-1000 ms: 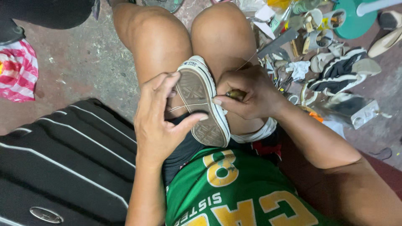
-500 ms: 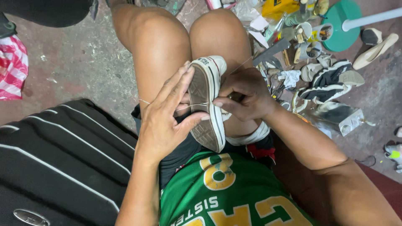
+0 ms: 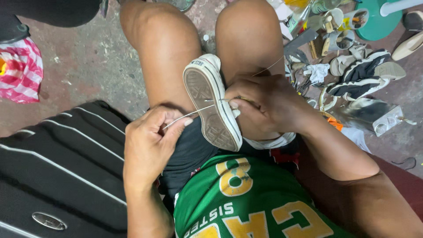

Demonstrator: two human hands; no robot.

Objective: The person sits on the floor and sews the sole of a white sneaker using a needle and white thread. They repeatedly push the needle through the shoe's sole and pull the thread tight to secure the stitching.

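My left hand [image 3: 147, 145] pinches the thread [image 3: 189, 114], drawn taut leftward from the sneaker [image 3: 211, 103]. My right hand [image 3: 264, 99], nearer, grips the sneaker's sidewall; its long axis runs toward me.

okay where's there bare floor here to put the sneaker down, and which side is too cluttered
Bare concrete floor lies on the person's left, bordered by the left knee, the pink striped cloth and the black striped bag. The right side is crowded: a pile of shoes and tools reaches to the right knee. Both the left hand and right hand are busy at the sneaker.
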